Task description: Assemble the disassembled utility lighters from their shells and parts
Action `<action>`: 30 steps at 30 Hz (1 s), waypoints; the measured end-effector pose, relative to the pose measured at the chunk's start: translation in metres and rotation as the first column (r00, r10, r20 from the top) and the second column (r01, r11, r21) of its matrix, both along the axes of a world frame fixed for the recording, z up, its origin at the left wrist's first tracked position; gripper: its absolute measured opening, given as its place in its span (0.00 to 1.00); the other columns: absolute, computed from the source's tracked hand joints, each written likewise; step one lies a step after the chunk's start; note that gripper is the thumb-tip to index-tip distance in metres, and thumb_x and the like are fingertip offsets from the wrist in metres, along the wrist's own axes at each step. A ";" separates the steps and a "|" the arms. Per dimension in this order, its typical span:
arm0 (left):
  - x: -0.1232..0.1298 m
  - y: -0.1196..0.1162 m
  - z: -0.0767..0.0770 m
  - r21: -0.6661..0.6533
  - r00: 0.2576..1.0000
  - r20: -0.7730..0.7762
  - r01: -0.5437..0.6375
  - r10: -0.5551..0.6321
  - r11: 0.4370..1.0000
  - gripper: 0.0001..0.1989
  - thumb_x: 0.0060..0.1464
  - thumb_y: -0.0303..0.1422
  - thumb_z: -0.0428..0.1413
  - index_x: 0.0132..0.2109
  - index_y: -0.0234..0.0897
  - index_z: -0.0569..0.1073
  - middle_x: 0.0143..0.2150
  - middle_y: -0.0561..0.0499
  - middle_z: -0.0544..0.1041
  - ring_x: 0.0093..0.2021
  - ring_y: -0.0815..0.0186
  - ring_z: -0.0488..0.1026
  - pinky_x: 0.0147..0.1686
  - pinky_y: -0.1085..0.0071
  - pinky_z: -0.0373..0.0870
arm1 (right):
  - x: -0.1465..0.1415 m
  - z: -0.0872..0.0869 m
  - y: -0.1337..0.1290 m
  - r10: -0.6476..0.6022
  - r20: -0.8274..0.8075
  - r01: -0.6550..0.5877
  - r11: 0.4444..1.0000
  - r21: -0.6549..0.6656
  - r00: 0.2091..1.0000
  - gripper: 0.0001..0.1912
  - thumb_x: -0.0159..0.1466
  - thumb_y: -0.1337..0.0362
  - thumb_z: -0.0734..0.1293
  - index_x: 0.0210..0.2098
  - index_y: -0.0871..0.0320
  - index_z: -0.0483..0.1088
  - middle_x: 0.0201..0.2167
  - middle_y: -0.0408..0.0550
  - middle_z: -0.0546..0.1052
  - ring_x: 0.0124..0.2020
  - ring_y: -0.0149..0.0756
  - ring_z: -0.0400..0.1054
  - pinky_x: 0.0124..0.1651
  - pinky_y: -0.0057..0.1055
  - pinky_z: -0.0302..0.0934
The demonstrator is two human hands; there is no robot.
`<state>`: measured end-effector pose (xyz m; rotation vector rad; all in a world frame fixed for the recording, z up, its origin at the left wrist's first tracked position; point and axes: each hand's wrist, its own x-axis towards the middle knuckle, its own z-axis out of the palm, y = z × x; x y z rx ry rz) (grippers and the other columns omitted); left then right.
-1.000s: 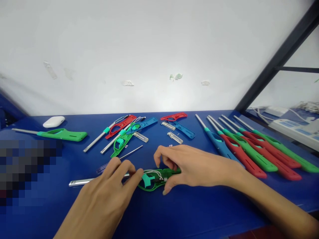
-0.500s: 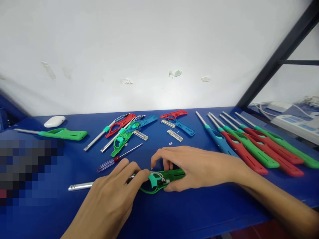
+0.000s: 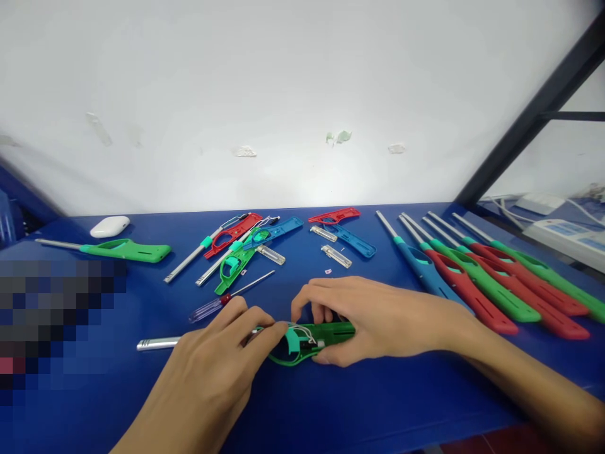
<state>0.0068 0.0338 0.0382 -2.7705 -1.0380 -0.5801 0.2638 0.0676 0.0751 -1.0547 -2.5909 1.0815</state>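
An opened green gas lighter (image 3: 331, 332) lies on the blue table in front of me, its metal tube pointing left. White wires and a turquoise trigger show inside its half shell. My left hand (image 3: 222, 356) grips it near the trigger, fingers closed over the neck of the tube. My right hand (image 3: 373, 321) holds the handle end, thumb on the near edge and fingers curled over the far side. Its fingertips partly hide behind the hand. Just beyond my left hand lies a screwdriver (image 3: 208, 309) with a clear purple handle.
Opened lighter parts, including a red shell (image 3: 236, 234) and a blue shell (image 3: 354, 241), lie at the back with clear fuel tanks (image 3: 336, 256). Several whole lighters (image 3: 486, 290) fan out on the right. Left are a green lighter (image 3: 137, 250), a white case (image 3: 109, 226) and a pixelated area.
The whole scene has shifted slightly to the right in view. Both hands keep nearly the same hold on the green lighter.
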 end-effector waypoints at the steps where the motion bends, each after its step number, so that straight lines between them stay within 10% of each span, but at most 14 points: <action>1: 0.000 0.000 0.000 -0.008 1.000 0.001 0.004 -0.004 1.000 0.27 0.59 0.14 0.42 0.48 0.42 0.80 0.39 0.52 0.82 0.36 0.61 0.76 0.31 0.68 0.76 | 0.000 0.000 0.000 -0.002 0.002 0.002 1.000 0.004 1.000 0.20 0.63 0.58 0.75 0.52 0.48 0.69 0.38 0.39 0.70 0.36 0.33 0.66 0.38 0.29 0.58; 30: -0.006 0.000 -0.005 -0.100 0.997 -0.044 0.056 -0.061 0.993 0.22 0.63 0.18 0.46 0.54 0.46 0.74 0.41 0.53 0.79 0.35 0.63 0.77 0.29 0.71 0.70 | -0.002 -0.002 0.002 0.097 0.072 -0.104 0.989 0.104 0.993 0.18 0.68 0.52 0.71 0.53 0.51 0.70 0.34 0.40 0.68 0.37 0.37 0.64 0.38 0.31 0.55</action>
